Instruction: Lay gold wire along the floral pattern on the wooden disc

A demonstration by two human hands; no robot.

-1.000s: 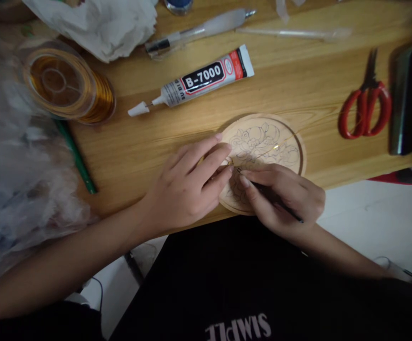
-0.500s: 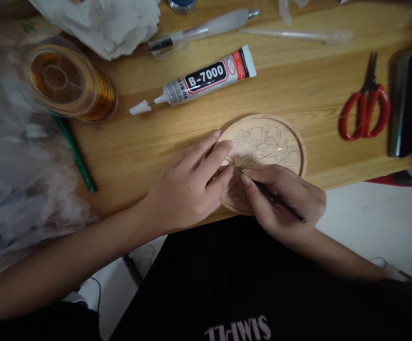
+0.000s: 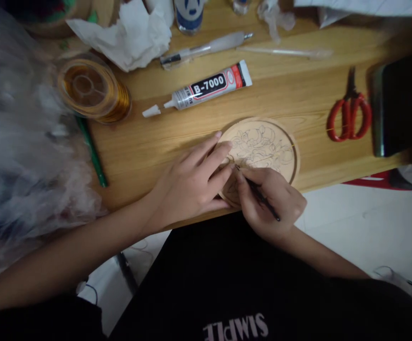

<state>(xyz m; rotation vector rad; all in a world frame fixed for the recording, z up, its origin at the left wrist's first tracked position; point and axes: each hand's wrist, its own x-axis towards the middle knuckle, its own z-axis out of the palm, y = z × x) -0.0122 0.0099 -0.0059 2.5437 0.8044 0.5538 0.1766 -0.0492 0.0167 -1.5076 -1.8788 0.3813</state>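
A round wooden plate (image 3: 296, 154) with a raised rim lies near the table's front edge, and line drawings of plants cover its face. My left hand (image 3: 198, 182) rests over its left side, fingers stretched and apart, fingertips touching the surface. In my right hand (image 3: 271, 199) is a pair of slim black tweezers (image 3: 264, 201), gripped between thumb and fingers. Their tip meets the drawing beside my left fingertips. Fine golden wire (image 3: 270, 157) crosses the plate; its end near the fingers is too small to make out.
Behind the plate lies a B-7000 glue tube (image 3: 213, 87). A spool of golden wire (image 3: 92, 90), a green pen (image 3: 92, 151) and crumpled tissue (image 3: 134, 38) are at left. Red-handled scissors (image 3: 350, 116) and a dark phone-like object (image 3: 394, 109) lie at right.
The view has shifted, so more of the table's back shows. Both hands stay at the plate, with the tweezers' tip still by my left fingertips.
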